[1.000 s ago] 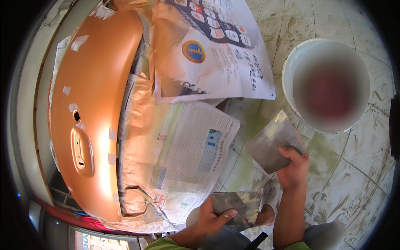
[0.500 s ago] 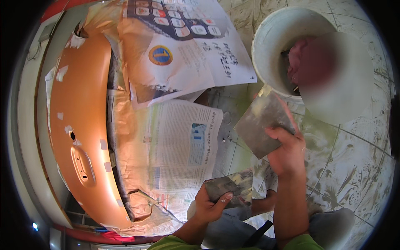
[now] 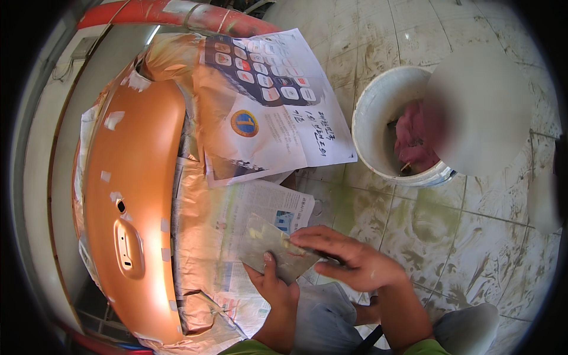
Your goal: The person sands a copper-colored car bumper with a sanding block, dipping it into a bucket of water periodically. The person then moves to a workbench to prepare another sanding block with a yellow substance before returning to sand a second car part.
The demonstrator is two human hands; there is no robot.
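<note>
My left hand (image 3: pixel 277 288) holds a flat grey plate (image 3: pixel 263 244) from below, thumb on its face, above the newspaper (image 3: pixel 260 204). A pale yellowish smear (image 3: pixel 289 242) sits on the plate. My right hand (image 3: pixel 355 263) lies across the plate's right edge, fingers pressed flat. It grips a second thin dark-grey piece (image 3: pixel 329 259), mostly hidden under the fingers. An orange car body panel (image 3: pixel 133 195) with pale patches lies to the left, edged with masking paper.
A white bucket (image 3: pixel 370 127) with a pink rag (image 3: pixel 414 137) inside stands on the stained tile floor (image 3: pixel 449 236) at the right. A large printed sheet (image 3: pixel 266 106) covers part of the panel. A red tube (image 3: pixel 177 13) runs along the top. My grey-trousered knees (image 3: pixel 325 319) are below.
My right hand has come down and left from near the bucket with its grey piece. Both hands and both pieces now meet over the newspaper. The view has shifted toward the bucket.
</note>
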